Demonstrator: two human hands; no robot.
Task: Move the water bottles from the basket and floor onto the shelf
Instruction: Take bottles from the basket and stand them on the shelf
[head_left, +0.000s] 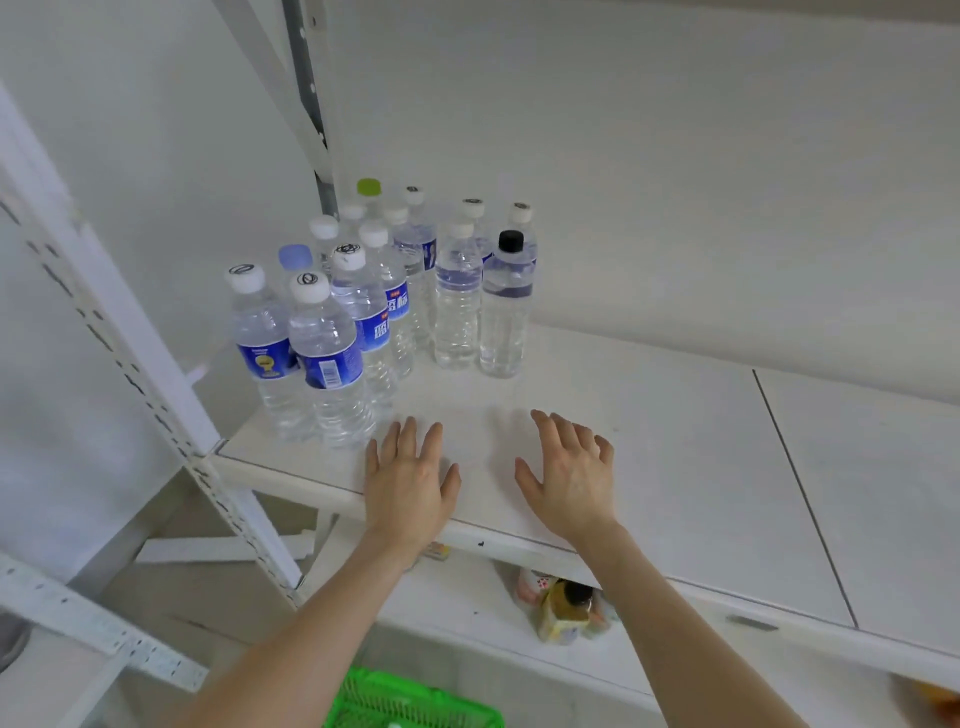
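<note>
Several clear water bottles (374, 301) stand upright in a cluster at the left end of the white shelf (675, 441), most with white caps, one with a black cap (510, 241), one green, one pale blue. My left hand (408, 483) lies flat with spread fingers on the shelf's front edge, just right of the nearest blue-labelled bottle (332, 364). My right hand (571, 475) hovers or rests open beside it, fingers straight. Neither hand holds anything. A corner of the green basket (410, 701) shows at the bottom; its contents are hidden.
A perforated white upright (156, 395) frames the shelf's left side. On the lower shelf sit a dark-capped jar (569, 610) and some small packets. The shelf surface stretches bare to the right, with a seam (800, 488) between boards.
</note>
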